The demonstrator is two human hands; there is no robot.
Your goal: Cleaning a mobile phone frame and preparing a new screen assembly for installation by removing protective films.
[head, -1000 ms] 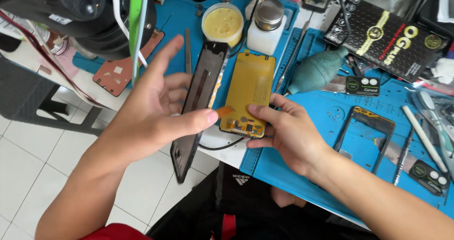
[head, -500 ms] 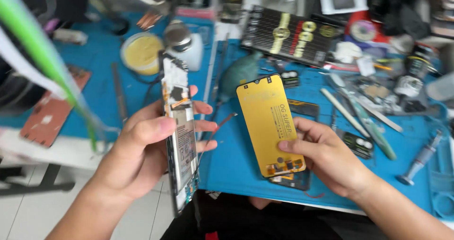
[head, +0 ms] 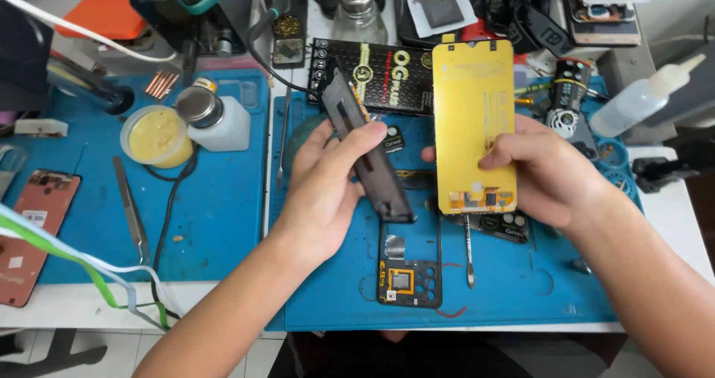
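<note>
- The left hand point(head: 324, 192) has its fingers point(head: 357, 141) curled about a dark phone frame point(head: 367, 151); the thumb lies across the front and the other fingers sit behind, so it is firmly gripped.
- The frame tilts, its top end toward the upper left and its lower end down to the right, held above the blue mat point(head: 521, 288).
- The right hand point(head: 547, 173) grips a yellow-backed screen panel point(head: 474, 117) by its lower right part, fingers closed over the face and edge; the thumb is hidden behind the panel.
- The panel stands nearly upright just beside the frame, the two apart by a narrow gap.
- Below the hands, on the mat, lie a black camera-cutout part point(head: 408, 277) and a thin metal pry tool point(head: 468, 251).
- Left of the mat on the counter point(head: 670, 221) are a round tub of yellow paste point(head: 155, 134), a white bottle with a metal cap point(head: 212, 117), tweezers point(head: 131, 210) and a reddish phone panel point(head: 30, 233).
- The small items behind the panel are too crowded to tell; one may be a black printed box point(head: 372, 69).
</note>
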